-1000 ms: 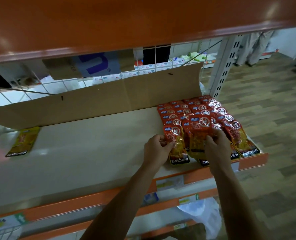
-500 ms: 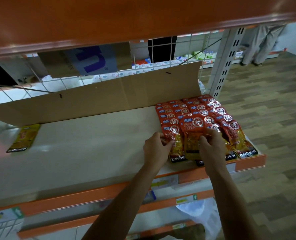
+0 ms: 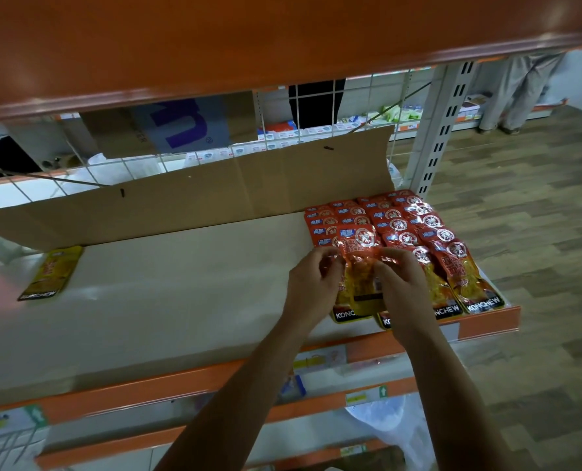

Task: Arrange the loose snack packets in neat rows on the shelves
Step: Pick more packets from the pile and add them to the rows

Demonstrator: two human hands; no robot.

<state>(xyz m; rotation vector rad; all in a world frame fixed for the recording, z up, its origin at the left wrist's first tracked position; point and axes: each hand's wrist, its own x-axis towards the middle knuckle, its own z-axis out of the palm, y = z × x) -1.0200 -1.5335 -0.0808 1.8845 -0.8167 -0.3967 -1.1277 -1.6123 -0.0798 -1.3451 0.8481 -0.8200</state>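
Beige shelf (image 3: 180,300), red snack packet (image 3: 359,253) pinched between left hand (image 3: 311,287) and right hand (image 3: 401,287), over the packet rows (image 3: 429,232)

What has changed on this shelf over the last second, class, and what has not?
The red packet shifted left, over the leftmost row; the left hand now pinches it too, along with the right hand. The stacked rows, yellow packet and cardboard stayed put.

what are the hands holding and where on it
One red snack packet: the left hand pinches its left edge, the right hand its right edge, midway down.
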